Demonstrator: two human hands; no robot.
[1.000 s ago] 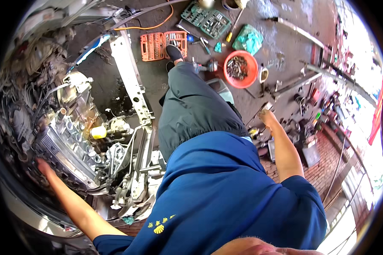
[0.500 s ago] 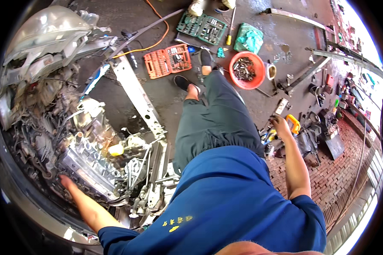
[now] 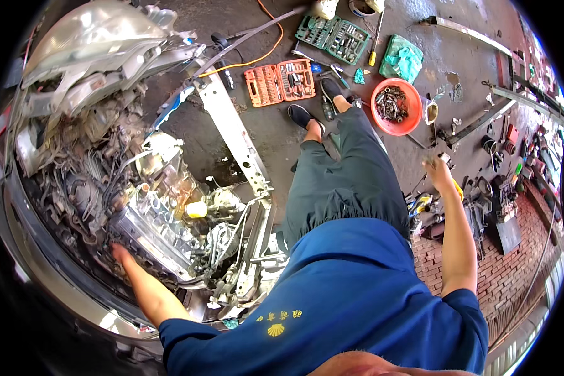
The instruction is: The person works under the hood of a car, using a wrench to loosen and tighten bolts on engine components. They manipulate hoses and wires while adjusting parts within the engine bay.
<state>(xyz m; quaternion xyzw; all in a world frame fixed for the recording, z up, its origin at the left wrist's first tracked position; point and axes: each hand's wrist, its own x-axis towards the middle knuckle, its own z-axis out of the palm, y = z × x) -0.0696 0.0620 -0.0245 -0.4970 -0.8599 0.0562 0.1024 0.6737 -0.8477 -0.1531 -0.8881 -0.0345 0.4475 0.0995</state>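
Note:
My left arm reaches into an opened car engine bay. My left hand (image 3: 119,253) is down beside the long silver engine cover (image 3: 150,237), among dark hoses and brackets, and its fingers are mostly hidden there. On the other side, my right hand (image 3: 438,173) hangs in the air over the floor with the arm stretched out. Its fingers look loosely bent and partly apart, with nothing visible in them. Below and around it lie a yellow-handled tool (image 3: 459,189) and loose car parts. A yellow cap (image 3: 196,209) sits on the exposed engine.
On the floor ahead are an orange socket set (image 3: 279,83), a green tool case (image 3: 333,39), and a red basin (image 3: 396,106) of bolts and small metal parts. A metal crossbeam (image 3: 232,128) runs along the car's front. Metal rails (image 3: 476,34) lie at the far right.
The whole scene has shifted rightward in the picture as my head moved. My right hand has swung outward and forward, away from the yellow tool. My left hand stays beside the engine.

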